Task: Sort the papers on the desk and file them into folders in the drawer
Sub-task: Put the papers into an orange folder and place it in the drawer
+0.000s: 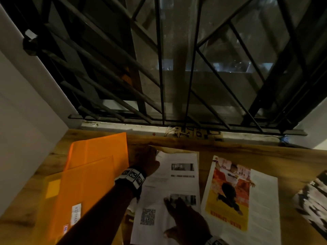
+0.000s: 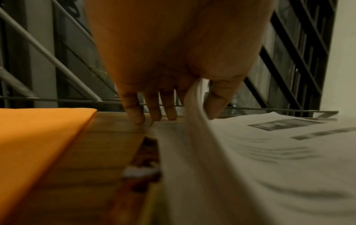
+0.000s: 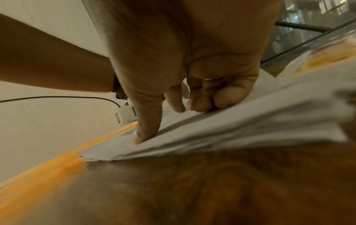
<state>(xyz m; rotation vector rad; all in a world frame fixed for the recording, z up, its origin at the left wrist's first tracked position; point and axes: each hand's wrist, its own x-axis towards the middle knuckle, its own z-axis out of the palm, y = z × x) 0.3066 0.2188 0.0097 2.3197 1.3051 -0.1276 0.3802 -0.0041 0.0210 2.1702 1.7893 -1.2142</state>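
A stack of white printed papers [image 1: 177,184] lies mid-desk, with photos and a QR code on the top sheet. My left hand [image 1: 148,161] is at its far left corner. In the left wrist view the left hand [image 2: 177,112] lifts the paper edge [image 2: 194,106] between thumb and fingers. My right hand [image 1: 185,216] lies spread on the stack's near part; in the right wrist view this right hand [image 3: 173,114] presses thumb and fingertips on the sheets [image 3: 231,118]. Two orange folders [image 1: 92,174] lie overlapped to the left, the near one bearing a white label [image 1: 76,214].
A colourful poster sheet [image 1: 230,191] lies on more white pages right of the stack. Another printed pile [image 1: 313,200] sits at the far right edge. The wooden desk [image 1: 247,149] ends at a barred window [image 1: 177,68], with a white wall [image 1: 17,138] on the left.
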